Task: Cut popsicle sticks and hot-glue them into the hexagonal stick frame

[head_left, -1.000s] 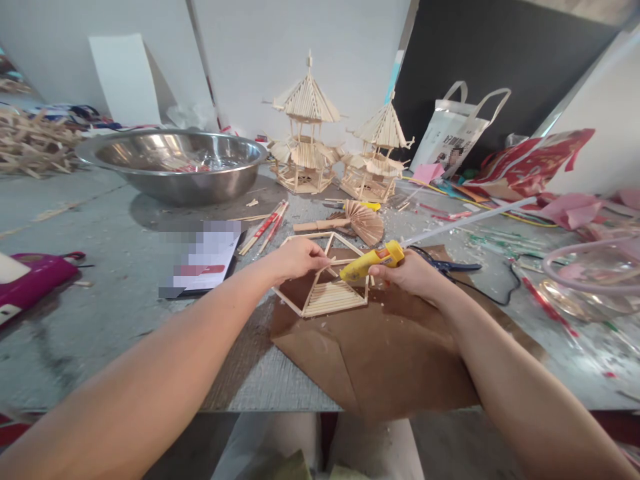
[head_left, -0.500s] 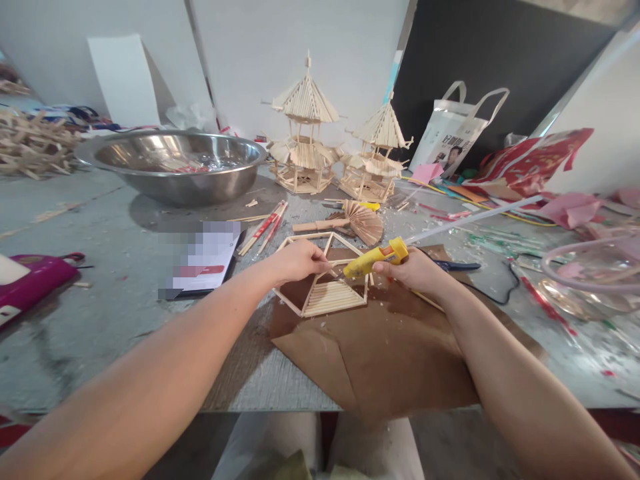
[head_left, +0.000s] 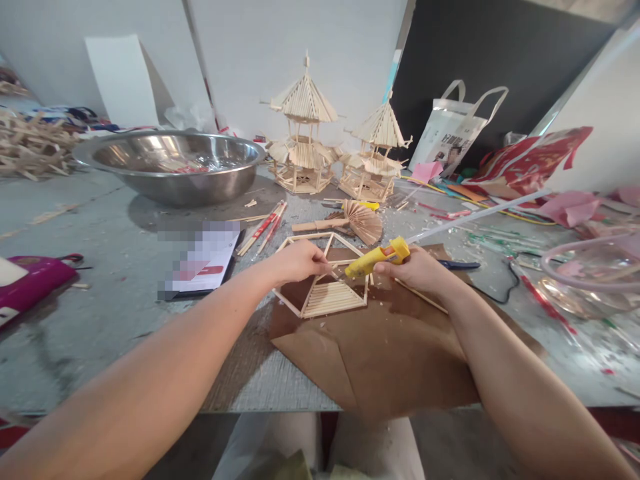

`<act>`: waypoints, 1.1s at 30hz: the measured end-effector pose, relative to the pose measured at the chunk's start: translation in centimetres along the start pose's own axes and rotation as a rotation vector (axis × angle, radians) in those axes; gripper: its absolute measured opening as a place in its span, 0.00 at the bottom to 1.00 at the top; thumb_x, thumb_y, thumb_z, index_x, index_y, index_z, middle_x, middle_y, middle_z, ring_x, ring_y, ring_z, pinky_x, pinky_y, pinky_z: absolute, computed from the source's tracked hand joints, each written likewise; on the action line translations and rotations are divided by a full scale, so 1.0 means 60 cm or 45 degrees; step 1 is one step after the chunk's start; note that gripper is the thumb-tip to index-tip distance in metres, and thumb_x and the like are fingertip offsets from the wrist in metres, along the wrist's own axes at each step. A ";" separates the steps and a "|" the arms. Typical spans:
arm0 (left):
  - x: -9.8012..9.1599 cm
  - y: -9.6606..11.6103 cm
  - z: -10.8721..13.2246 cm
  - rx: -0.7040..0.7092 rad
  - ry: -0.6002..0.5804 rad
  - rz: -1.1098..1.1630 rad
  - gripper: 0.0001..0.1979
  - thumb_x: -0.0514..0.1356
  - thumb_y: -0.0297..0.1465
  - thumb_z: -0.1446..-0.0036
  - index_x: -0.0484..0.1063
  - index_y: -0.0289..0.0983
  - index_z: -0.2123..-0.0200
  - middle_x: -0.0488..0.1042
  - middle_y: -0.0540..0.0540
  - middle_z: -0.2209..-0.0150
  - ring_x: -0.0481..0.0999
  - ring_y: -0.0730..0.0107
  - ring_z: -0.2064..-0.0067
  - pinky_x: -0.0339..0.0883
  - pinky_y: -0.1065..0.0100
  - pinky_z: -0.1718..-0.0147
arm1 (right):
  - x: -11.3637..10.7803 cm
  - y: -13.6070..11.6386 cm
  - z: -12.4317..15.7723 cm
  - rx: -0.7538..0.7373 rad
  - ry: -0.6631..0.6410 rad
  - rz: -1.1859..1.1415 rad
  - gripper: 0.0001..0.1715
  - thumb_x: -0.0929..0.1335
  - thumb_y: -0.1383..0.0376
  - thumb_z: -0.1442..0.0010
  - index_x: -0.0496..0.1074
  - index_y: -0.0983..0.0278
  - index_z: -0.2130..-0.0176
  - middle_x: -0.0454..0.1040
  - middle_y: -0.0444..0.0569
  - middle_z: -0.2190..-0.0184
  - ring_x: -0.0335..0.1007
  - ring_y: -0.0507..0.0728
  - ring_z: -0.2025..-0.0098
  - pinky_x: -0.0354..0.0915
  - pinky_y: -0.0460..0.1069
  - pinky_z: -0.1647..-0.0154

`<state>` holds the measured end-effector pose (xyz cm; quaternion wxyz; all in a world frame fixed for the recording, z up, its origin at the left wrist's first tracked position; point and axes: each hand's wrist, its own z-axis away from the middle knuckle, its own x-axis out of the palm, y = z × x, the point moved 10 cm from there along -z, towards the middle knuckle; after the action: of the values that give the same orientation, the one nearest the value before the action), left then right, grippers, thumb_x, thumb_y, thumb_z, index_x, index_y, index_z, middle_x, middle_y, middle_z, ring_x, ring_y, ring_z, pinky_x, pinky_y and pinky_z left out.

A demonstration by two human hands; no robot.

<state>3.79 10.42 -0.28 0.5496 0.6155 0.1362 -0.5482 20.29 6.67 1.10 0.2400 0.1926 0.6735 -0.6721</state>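
Note:
My right hand (head_left: 425, 272) is wrapped round a yellow hot glue gun (head_left: 373, 259), a long clear glue stick (head_left: 480, 217) jutting from its back. The nozzle points left, over the six-sided wooden stick frame (head_left: 287, 299). One wedge of this frame, nearest me, is filled with a row of parallel sticks (head_left: 329, 300). Above that wedge, my left hand (head_left: 304, 260) pinches a short wooden stick (head_left: 332, 271), mostly covered by the fingertips. Brown paper (head_left: 390, 360) lies under the frame and sticks out towards the table edge.
Behind the frame lie a folded paper fan (head_left: 363, 223) and red-wrapped sticks (head_left: 263, 228). Two stick pagodas (head_left: 304, 157) stand further back, beside a steel basin (head_left: 170, 183). A phone (head_left: 210, 260) and a purple tool (head_left: 37, 283) are on the left, scissors-like dark handles (head_left: 460, 265) on the right.
The glue gun has shifted very slightly to the right. My left hand stays almost still above the frame, and the objects on the table have not moved.

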 end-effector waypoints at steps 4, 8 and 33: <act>0.001 0.004 0.002 0.001 -0.021 -0.003 0.16 0.56 0.41 0.58 0.74 0.35 0.72 0.71 0.50 0.77 0.64 0.74 0.73 0.54 0.74 0.74 | -0.024 0.001 0.003 0.045 0.060 -0.070 0.22 0.67 0.48 0.60 0.68 0.64 0.75 0.65 0.42 0.84 0.54 0.46 0.85 0.53 0.43 0.85; 0.007 0.007 0.003 0.002 -0.080 0.000 0.15 0.57 0.40 0.59 0.75 0.36 0.71 0.73 0.50 0.74 0.66 0.73 0.72 0.55 0.74 0.72 | -0.033 0.006 -0.001 0.042 0.073 -0.104 0.26 0.65 0.44 0.60 0.67 0.65 0.77 0.65 0.42 0.85 0.52 0.45 0.87 0.50 0.43 0.88; 0.007 0.009 -0.004 -0.077 -0.091 -0.098 0.12 0.58 0.38 0.61 0.76 0.37 0.75 0.72 0.51 0.79 0.65 0.74 0.75 0.53 0.74 0.76 | -0.025 0.007 -0.003 0.059 0.098 -0.139 0.24 0.67 0.46 0.61 0.67 0.64 0.77 0.64 0.41 0.85 0.51 0.45 0.87 0.50 0.43 0.87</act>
<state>4.49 10.21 -0.38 0.5509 0.5731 0.1566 -0.5861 21.73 6.95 1.66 0.1723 0.1869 0.6759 -0.6918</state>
